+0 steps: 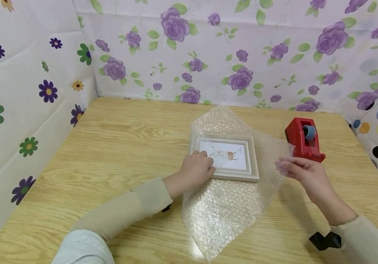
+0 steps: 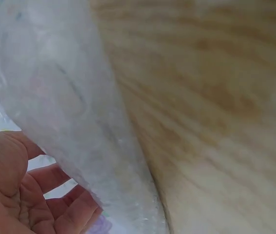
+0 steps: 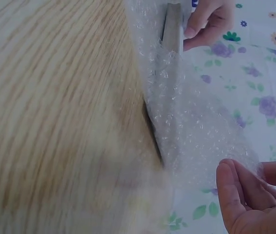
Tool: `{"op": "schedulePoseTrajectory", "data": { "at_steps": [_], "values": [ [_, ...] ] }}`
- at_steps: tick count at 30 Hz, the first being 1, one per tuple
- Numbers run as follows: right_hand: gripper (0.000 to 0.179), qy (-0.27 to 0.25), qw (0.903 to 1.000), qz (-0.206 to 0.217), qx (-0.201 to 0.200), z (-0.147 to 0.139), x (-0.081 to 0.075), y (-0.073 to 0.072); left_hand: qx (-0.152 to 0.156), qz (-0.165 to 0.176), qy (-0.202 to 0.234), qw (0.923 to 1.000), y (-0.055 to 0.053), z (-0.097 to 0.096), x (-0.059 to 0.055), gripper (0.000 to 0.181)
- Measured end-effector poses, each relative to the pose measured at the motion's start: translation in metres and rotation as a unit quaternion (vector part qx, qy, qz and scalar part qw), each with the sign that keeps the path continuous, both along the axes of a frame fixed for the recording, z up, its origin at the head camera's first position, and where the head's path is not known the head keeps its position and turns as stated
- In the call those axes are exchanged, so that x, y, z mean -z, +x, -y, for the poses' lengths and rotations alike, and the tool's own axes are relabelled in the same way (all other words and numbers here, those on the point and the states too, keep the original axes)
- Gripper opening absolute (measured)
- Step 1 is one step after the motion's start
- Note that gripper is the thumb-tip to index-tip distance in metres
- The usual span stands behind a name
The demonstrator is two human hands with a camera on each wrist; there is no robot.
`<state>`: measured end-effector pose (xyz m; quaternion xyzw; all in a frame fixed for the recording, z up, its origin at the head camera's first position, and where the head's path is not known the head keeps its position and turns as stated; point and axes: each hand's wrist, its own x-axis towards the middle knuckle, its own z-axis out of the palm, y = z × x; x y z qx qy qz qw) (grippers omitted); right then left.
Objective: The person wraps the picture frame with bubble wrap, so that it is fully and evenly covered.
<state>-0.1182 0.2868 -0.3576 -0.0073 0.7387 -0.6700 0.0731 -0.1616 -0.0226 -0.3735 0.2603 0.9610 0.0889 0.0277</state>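
Note:
A cream picture frame [image 1: 254, 161] lies on a sheet of bubble wrap [image 1: 223, 212], with a drawing on white paper behind its front. From the left, a flap of the wrap is folded over part of the frame. My left hand [image 1: 197, 167] presses on that flap at the frame's left side; in the left wrist view its loosely bent fingers [image 2: 77, 212] touch the wrap. Off to the right, my right hand [image 1: 307, 176] pinches the right corner of the wrap between thumb and fingers and holds it raised from the table, as the right wrist view also shows.
A red tape dispenser [image 1: 299, 141] with a blue roll stands just behind my right hand. The wood-grain table [image 1: 126, 139] runs back to a flowered cloth [image 1: 208, 55] hanging behind it. More patterned cloth hangs at both sides.

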Motion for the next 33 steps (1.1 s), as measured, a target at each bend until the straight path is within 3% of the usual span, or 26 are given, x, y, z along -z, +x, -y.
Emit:
{"op": "schedulePoseTrajectory", "data": {
  "at_steps": [3, 8, 15, 23, 33],
  "values": [
    [0.024, 0.07, 0.9974, -0.008, 0.01, 0.005, -0.004, 0.001, 0.01, 0.005, 0.012, 0.9999, 0.004, 0.002, -0.002, 0.025],
    [0.047, 0.176, 0.9839, -0.018, 0.028, 0.014, -0.009, 0.003, 0.022, 0.014, 0.055, 0.9982, 0.01, 0.006, -0.002, 0.02],
    [0.045, 0.209, 0.977, -0.033, 0.028, 0.031, -0.011, 0.002, 0.041, 0.039, 0.11, 0.9923, 0.01, 0.014, 0.001, 0.02],
    [0.043, 0.221, 0.9749, 0.001, 0.029, 0.056, -0.009, -0.006, 0.086, 0.029, 0.157, 0.9834, 0.005, 0.022, 0.005, 0.022],
    [0.037, 0.232, 0.9716, 0.0, 0.044, 0.08, -0.001, -0.011, 0.081, 0.048, 0.16, 0.9826, 0.003, 0.028, 0.005, 0.02]
  ]
}}
